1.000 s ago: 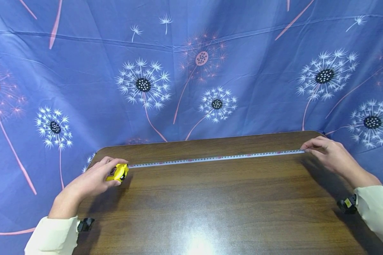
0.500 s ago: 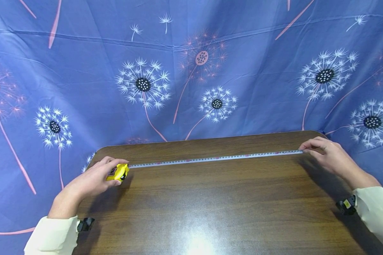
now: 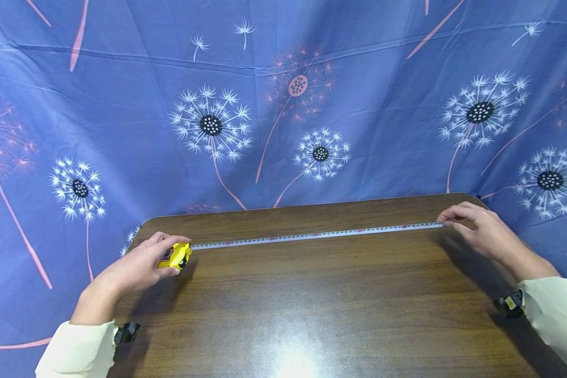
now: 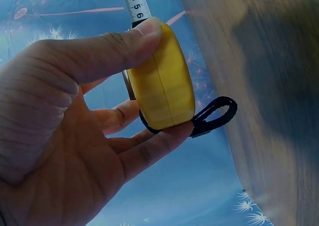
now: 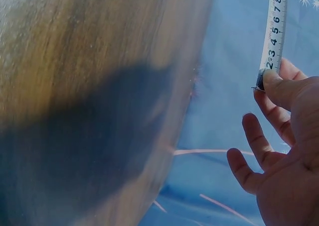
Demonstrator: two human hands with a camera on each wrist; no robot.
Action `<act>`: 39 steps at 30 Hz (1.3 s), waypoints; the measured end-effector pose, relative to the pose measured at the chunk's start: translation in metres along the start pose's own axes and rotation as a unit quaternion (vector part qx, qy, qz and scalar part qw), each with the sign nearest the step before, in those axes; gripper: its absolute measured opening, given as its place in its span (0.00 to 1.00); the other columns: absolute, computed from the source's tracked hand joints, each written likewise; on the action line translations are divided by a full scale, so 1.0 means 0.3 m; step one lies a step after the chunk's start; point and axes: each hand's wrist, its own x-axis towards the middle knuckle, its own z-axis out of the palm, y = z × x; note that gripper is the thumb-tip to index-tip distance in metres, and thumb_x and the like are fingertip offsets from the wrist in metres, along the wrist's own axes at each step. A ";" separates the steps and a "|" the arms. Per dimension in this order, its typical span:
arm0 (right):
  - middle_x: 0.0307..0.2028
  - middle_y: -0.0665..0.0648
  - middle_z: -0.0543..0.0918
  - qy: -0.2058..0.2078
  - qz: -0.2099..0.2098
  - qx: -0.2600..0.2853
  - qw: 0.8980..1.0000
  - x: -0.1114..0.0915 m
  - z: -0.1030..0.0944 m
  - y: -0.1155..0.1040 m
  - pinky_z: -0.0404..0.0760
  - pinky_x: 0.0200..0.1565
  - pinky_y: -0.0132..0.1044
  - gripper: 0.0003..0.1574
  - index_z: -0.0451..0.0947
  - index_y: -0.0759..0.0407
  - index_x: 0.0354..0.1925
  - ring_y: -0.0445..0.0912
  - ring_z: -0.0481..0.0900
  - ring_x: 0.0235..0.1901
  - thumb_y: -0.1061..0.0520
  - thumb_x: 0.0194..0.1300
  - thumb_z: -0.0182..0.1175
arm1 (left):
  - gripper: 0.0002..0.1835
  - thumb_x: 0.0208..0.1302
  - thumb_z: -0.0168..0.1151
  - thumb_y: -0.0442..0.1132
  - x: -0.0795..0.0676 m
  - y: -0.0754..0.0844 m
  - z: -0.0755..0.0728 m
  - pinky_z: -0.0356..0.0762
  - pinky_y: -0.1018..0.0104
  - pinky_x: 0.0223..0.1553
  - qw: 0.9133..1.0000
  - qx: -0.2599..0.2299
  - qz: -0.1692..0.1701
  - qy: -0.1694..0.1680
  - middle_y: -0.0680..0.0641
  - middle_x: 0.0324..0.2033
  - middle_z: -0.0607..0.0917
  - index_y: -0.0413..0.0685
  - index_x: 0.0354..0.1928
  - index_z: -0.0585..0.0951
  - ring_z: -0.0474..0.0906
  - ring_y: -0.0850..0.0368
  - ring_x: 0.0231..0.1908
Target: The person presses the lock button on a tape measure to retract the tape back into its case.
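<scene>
My left hand [image 3: 139, 262] grips the yellow case of a tape measure [image 3: 176, 255], thumb on one edge and fingers beneath. From the case the white blade [image 3: 315, 235] stretches rightward, nearly straight, with its numbered face showing. At its far end my right hand [image 3: 484, 233] pinches the blade tip between thumb and index finger. The right wrist view shows the metal end hook [image 5: 257, 89] just beside the thumb, the other fingers loosely spread. A black wrist loop [image 4: 219, 109] hangs off the case in the left wrist view.
A brown wooden table [image 3: 340, 304] lies under the hands, with their shadows on it. Behind its far edge hangs a blue cloth [image 3: 382, 131] printed with dandelions. Black wrist devices [image 3: 127, 333] sit at both cream sleeves [image 3: 77, 346].
My right hand has moved slightly left with the blade tip, and the exposed blade is a little shorter. My left hand and the case stay almost in place.
</scene>
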 end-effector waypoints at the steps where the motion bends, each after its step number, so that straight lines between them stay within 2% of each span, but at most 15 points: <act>1: 0.35 0.49 0.83 -0.001 0.000 0.000 1.000 0.001 0.000 -0.002 0.69 0.39 0.29 0.25 0.86 0.50 0.34 0.29 0.73 0.38 0.79 0.50 0.72 | 0.35 0.56 0.79 0.37 0.000 0.000 0.000 0.75 0.42 0.47 1.000 0.000 0.001 0.000 0.42 0.49 0.79 0.50 0.66 0.76 0.77 0.44 0.46; 8: 0.34 0.48 0.83 0.005 -0.018 0.003 1.000 0.009 0.004 -0.023 0.67 0.41 0.21 0.25 0.86 0.51 0.35 0.29 0.73 0.37 0.79 0.49 0.72 | 0.34 0.57 0.79 0.38 0.000 0.008 -0.001 0.75 0.41 0.47 1.000 -0.005 0.001 -0.002 0.42 0.50 0.79 0.53 0.66 0.76 0.77 0.43 0.47; 17: 0.35 0.47 0.83 -0.010 -0.008 0.005 1.000 0.018 0.009 -0.046 0.70 0.39 0.28 0.24 0.86 0.50 0.36 0.31 0.73 0.37 0.78 0.51 0.71 | 0.35 0.57 0.78 0.37 0.000 0.014 0.002 0.75 0.41 0.49 1.000 -0.008 -0.001 -0.008 0.42 0.51 0.79 0.53 0.67 0.76 0.78 0.42 0.49; 22: 0.35 0.47 0.83 -0.008 -0.011 0.005 1.000 0.019 0.011 -0.050 0.70 0.39 0.28 0.25 0.86 0.51 0.36 0.31 0.74 0.37 0.79 0.51 0.71 | 0.35 0.57 0.78 0.39 -0.001 0.014 0.000 0.75 0.44 0.48 1.000 -0.010 -0.003 -0.011 0.43 0.51 0.79 0.55 0.67 0.76 0.77 0.45 0.48; 32: 0.35 0.46 0.84 -0.014 -0.022 0.000 1.000 0.026 0.014 -0.058 0.71 0.39 0.30 0.25 0.86 0.50 0.36 0.32 0.75 0.37 0.78 0.50 0.72 | 0.34 0.58 0.78 0.40 -0.001 0.021 -0.002 0.75 0.44 0.47 1.000 -0.009 -0.013 -0.017 0.43 0.52 0.79 0.56 0.67 0.76 0.77 0.46 0.48; 39: 0.36 0.47 0.84 -0.017 -0.031 -0.010 0.999 0.029 0.020 -0.061 0.69 0.38 0.29 0.25 0.86 0.49 0.36 0.35 0.76 0.36 0.77 0.50 0.73 | 0.34 0.57 0.78 0.40 0.000 0.026 0.001 0.75 0.44 0.48 1.000 -0.011 -0.008 -0.015 0.43 0.52 0.79 0.56 0.67 0.76 0.77 0.47 0.48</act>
